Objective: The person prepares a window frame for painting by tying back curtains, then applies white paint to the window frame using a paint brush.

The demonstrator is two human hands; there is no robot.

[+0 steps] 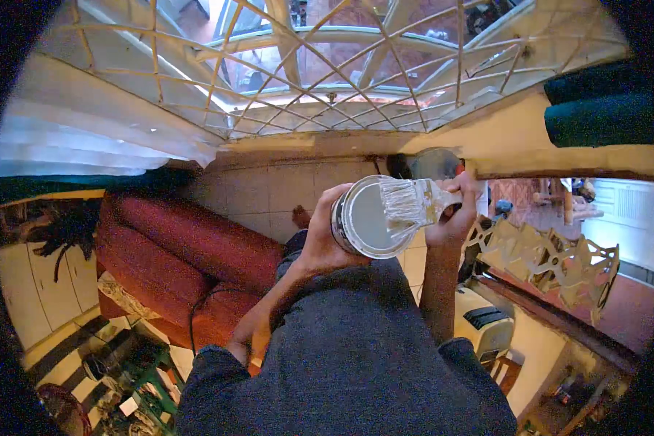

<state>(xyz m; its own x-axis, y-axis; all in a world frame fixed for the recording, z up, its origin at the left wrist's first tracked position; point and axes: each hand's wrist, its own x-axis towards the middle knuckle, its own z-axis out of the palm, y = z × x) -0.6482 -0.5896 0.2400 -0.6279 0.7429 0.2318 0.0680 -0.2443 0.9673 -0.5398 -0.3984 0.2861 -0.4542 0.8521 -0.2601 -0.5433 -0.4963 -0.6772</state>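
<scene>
My left hand grips a round paint can by its side, and the can is tilted so its pale inside faces me. My right hand holds a flat paintbrush by the handle. The brush's white-coated bristles lie over the can's open mouth, at its upper right rim. Both hands are raised in front of my dark grey shirt.
A white metal lattice grille spans the top, close above my hands. Far below are a red sofa, a tiled floor and my foot. A white cut-out railing and a white appliance lie to the right.
</scene>
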